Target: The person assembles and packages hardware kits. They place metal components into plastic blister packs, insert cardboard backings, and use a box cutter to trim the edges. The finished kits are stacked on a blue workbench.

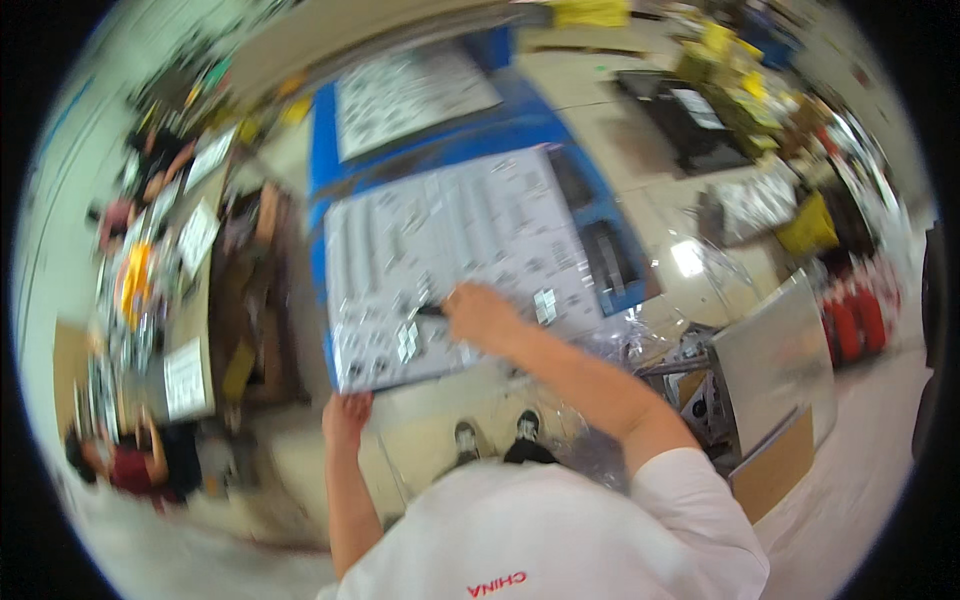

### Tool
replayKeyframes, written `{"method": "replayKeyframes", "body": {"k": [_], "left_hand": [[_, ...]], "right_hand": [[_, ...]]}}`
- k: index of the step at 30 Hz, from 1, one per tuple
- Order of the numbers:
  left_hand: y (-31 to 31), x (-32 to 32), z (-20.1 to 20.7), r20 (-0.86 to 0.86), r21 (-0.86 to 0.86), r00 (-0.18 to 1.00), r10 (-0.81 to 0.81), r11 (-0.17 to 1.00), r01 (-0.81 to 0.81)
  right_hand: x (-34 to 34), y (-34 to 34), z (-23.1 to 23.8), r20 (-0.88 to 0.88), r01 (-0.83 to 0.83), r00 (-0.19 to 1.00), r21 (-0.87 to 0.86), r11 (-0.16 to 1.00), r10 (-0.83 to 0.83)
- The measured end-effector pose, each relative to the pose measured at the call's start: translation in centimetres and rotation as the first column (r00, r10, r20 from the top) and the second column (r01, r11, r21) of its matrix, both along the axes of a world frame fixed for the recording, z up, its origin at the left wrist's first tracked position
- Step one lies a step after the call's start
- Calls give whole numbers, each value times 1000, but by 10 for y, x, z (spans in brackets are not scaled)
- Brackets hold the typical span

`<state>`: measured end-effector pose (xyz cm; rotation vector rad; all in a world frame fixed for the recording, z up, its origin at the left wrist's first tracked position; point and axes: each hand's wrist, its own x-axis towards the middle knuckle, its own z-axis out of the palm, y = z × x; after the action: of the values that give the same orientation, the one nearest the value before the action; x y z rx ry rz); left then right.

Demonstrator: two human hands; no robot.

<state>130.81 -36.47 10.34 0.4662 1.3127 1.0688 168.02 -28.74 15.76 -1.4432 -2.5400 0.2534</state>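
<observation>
A large pale grey panel (480,240) with several cutouts and long raised strips lies flat on a blue pallet (625,275). Over its near part my right hand (483,318) is closed around a short black tool (430,311), which points left toward the panel; motion blur hides its kind. My left hand (347,415) is at the panel's near left corner, fingers bent up against the edge and partly hidden beneath it. Small shiny patches (407,341) lie near the tool on the panel's surface.
A second panel (410,95) lies farther back on blue pallets. At left, workbenches (185,330) hold papers and parts, with people (125,460) beside them. Clear plastic wrap (640,345), a leaning sheet (775,350) and red fire extinguishers (855,325) are at right.
</observation>
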Motion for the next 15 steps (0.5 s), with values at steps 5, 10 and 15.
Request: {"method": "replayKeyframes", "body": {"k": [5,10,15], "left_hand": [[-13,-22,-6,-65,-98,998,-24,995,17],[-24,-40,-7,-79,-25,994,-69,997,67],[-21,-53,-27,-121,31,990,-71,997,75]], "right_hand": [[-115,-48,26,-326,31,936,-305,952,-135],[-202,-76,25,-83,-149,986,-74,986,143],[-236,-65,27,66,-131,988,-96,987,137]]}}
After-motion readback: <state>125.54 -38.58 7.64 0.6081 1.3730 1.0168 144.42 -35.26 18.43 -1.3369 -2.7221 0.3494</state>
